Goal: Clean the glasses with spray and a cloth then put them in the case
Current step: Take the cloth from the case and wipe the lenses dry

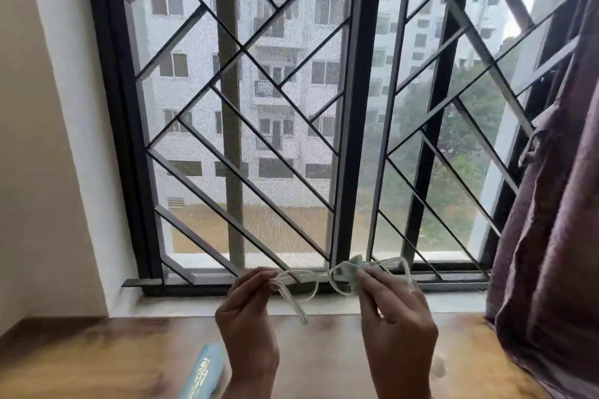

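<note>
— So, where are the glasses [298, 283] sitting right now?

— Up in the air between the hands, in front of the window [353, 107]. The left hand [249, 311] is pinching the frame's outer end by the hinge, with one temple dangling just beside its fingers. The right hand [395, 317] is pinching the cloth [353, 269] round the other lens.

— Are the hands touching?

— No, they are apart, joined only by the frame.

— How should the wiping be going?

— Gently, I'd say. Thumb and finger should be squeezing the lens through the cloth from both sides and circling out to the rim. Meanwhile the left hand should be steadying the frame without bending it. Holding it against the daylight is probably helping smears show.

— And the case [202, 372]?

— I'm taking a pale blue thing for it. It is lying on the table [97, 359] just beside the left wrist. No spray is showing.
</note>
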